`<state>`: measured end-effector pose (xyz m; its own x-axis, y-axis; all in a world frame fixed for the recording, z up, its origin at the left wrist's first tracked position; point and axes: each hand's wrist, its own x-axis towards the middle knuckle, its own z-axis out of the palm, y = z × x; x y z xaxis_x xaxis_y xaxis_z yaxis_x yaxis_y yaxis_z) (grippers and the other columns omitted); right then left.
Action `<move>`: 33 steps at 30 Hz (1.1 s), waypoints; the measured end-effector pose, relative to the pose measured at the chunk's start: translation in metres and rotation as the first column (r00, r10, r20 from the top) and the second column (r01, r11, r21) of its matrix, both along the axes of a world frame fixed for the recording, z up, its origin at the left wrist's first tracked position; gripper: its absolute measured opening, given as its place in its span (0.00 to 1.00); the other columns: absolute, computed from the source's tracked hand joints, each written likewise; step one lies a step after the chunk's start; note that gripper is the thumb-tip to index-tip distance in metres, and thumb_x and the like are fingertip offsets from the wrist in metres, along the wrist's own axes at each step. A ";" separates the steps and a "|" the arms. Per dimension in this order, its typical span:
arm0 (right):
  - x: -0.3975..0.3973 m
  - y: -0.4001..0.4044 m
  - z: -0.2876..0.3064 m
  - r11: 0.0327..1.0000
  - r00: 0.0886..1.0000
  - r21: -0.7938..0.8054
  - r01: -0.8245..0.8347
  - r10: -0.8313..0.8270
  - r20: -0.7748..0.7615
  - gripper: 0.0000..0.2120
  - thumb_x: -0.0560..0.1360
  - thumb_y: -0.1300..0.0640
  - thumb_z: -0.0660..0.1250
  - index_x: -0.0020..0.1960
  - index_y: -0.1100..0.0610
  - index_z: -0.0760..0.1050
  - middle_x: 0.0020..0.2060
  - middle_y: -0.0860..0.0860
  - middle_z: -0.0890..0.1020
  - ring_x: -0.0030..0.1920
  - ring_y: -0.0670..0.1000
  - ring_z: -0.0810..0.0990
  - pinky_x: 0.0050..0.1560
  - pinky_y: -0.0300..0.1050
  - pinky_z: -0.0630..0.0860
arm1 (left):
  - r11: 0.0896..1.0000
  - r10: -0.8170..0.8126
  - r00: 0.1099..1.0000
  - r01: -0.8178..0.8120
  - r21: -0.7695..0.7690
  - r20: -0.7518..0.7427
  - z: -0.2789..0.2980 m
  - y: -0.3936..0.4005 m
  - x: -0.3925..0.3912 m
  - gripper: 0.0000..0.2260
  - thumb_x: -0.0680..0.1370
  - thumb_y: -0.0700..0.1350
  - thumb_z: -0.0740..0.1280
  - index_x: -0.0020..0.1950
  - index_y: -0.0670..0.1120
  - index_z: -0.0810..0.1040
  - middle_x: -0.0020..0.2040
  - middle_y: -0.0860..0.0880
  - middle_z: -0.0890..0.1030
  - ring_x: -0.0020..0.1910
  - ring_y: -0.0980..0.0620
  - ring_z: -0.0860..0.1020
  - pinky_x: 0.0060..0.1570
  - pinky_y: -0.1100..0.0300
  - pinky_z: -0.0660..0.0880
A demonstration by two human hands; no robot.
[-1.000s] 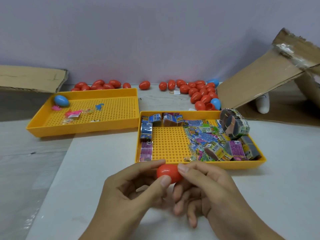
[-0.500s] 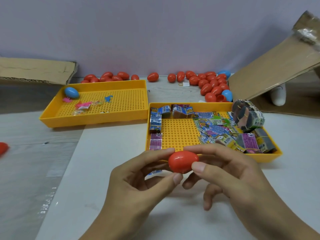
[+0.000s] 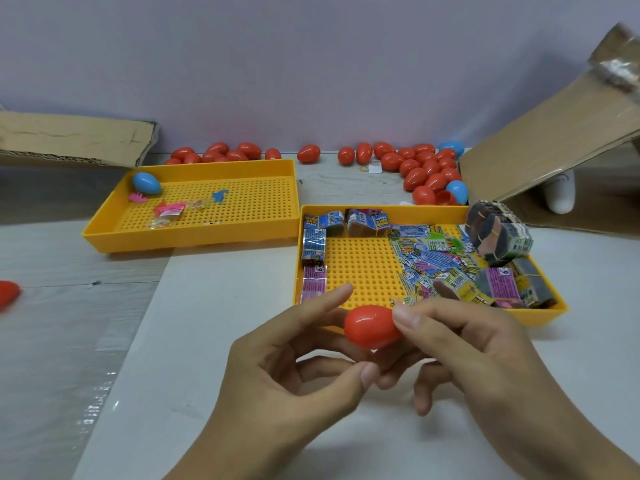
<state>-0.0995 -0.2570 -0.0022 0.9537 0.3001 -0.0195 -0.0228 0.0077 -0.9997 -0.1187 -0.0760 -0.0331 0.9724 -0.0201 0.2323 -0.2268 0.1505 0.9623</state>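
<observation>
Red egg between left hand and right hand, near tray rim

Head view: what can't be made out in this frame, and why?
Head view, red egg: contents unseen through the opaque shell; right hand covers its right end.
Head view, stray egg: cut off by the left edge.
Head view, white object: top hidden behind the cardboard flap.
Head view, packets: print too small.
</observation>
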 end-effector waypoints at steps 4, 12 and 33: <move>0.000 0.003 -0.002 1.000 0.999 -0.021 0.009 -0.010 -0.041 0.21 0.69 0.39 0.67 0.40 0.58 0.84 0.33 0.59 0.85 0.31 0.57 0.84 0.23 0.41 0.73 | 1.000 -0.002 1.000 0.002 0.010 0.000 -0.001 -0.001 0.000 0.24 0.62 0.42 0.78 0.57 0.55 0.85 0.47 0.42 0.85 0.42 0.44 0.85 0.43 0.60 0.81; -0.001 0.004 -0.001 1.000 1.000 -0.018 -0.001 0.001 -0.030 0.19 0.68 0.40 0.69 0.39 0.57 0.83 0.32 0.59 0.84 0.30 0.56 0.84 0.23 0.40 0.73 | 0.999 -0.014 1.000 0.013 0.032 0.006 0.001 0.000 -0.001 0.21 0.62 0.44 0.79 0.54 0.55 0.86 0.46 0.44 0.86 0.43 0.44 0.86 0.42 0.61 0.81; -0.011 0.034 -0.027 0.407 0.713 -0.832 0.377 0.446 0.541 0.25 0.74 0.33 0.54 0.65 0.39 0.76 0.36 0.45 0.66 0.35 0.47 0.72 0.32 0.40 0.68 | 0.885 0.458 0.850 -0.464 -0.040 0.260 -0.001 0.000 0.007 0.12 0.71 0.47 0.73 0.53 0.56 0.80 0.52 0.48 0.82 0.46 0.44 0.84 0.40 0.60 0.81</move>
<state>-0.1110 -0.2234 -0.0296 0.8046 0.5319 0.2640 0.5778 -0.8039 -0.1412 -0.1117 -0.0755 -0.0340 0.7783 0.4070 0.4781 -0.5021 -0.0540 0.8632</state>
